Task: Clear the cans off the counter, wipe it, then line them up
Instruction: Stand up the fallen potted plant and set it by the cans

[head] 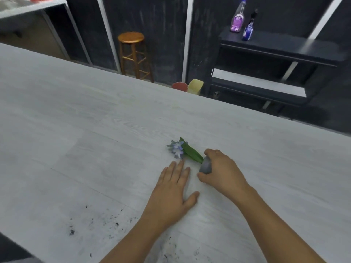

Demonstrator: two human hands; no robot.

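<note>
A small grey pot (205,166) lies on its side on the pale wood-grain counter (95,130), with a blue flower (176,148) and green leaves (191,153) sticking out toward the far left. My right hand (222,169) is closed around the pot. My left hand (171,190) rests flat on the counter just left of it, fingers spread and pointing at the flower. Dark soil crumbs (106,223) are scattered on the counter near the front. No cans are in view.
Beyond the counter's far edge stand a wooden stool (133,54), a red container (179,86) and a yellow one (195,86). A dark shelf (281,46) at the right holds a purple bottle (237,18) and a blue bottle (248,29).
</note>
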